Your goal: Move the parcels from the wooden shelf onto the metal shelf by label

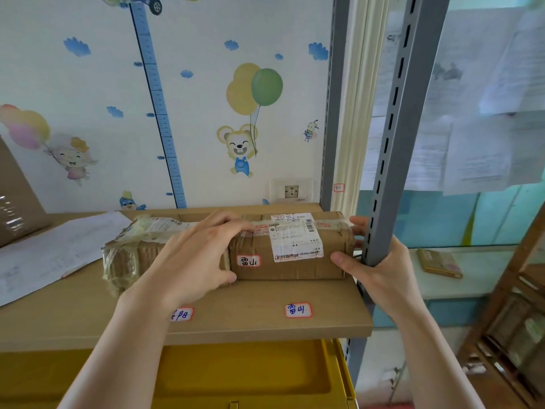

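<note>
Cartoon wallpaper with balloons, clouds and a height ruler covers the wall behind a metal shelf point(392, 160) whose grey slotted uprights carry a tan shelf board point(265, 323). On that board, toward its right end and back from the front edge, lies a brown cardboard parcel point(290, 249) with a white shipping label on top and a small red-bordered tag handwritten 雷山 on its front face. Directly below it, on the board's front strip, a matching shelf label point(298, 310) reads 雷山; a second shelf label point(181, 314) further left is partly hidden by the left forearm.

The left hand point(196, 261) lies spread and flat over the parcel's left end, fingers on the top and thumb down the front face. The right hand point(380, 270) cups the parcel's right end, thumb on the front lower corner and fingers reaching behind the front right upright, so both hands have hold of the parcel between them.

Just left of it, touching or nearly so, rests a second parcel point(129, 249) wrapped in clear tape. Loose sheets of paper point(50, 252) lie toward the board's left end. A yellow bin point(236, 376) sits on the level below.
</note>
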Motion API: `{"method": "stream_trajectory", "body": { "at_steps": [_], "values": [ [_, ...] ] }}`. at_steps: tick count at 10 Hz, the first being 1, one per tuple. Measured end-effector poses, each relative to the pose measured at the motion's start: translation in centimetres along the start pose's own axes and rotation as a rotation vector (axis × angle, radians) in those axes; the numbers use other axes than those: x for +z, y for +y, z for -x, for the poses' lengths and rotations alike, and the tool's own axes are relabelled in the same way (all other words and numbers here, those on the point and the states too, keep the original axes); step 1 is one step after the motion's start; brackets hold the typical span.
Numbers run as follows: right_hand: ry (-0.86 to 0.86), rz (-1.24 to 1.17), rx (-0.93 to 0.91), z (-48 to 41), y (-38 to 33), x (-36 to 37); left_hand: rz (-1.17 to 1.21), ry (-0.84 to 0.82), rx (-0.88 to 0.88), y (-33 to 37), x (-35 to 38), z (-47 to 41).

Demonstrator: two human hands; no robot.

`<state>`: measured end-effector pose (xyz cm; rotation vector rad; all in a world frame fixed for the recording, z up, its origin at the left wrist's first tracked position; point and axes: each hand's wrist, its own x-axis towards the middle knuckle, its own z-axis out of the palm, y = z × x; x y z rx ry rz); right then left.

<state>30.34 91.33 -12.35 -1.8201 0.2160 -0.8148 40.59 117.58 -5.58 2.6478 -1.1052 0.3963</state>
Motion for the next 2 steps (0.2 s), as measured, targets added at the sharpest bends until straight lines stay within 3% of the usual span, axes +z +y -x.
{"method": "stream_trajectory", "body": {
  "at_steps": [1, 2],
  "values": [
    [0.020, -0.009, 0.027, -0.06, 0.11, 0.14, 0.016, 0.009, 0.020, -0.89, 0.23, 0.02],
    [0.036, 0.012, 0.008, 0.58, -0.36, 0.33, 0.151, 0.142, 0.044, -1.32, 0.32, 0.53]
  ]
}}
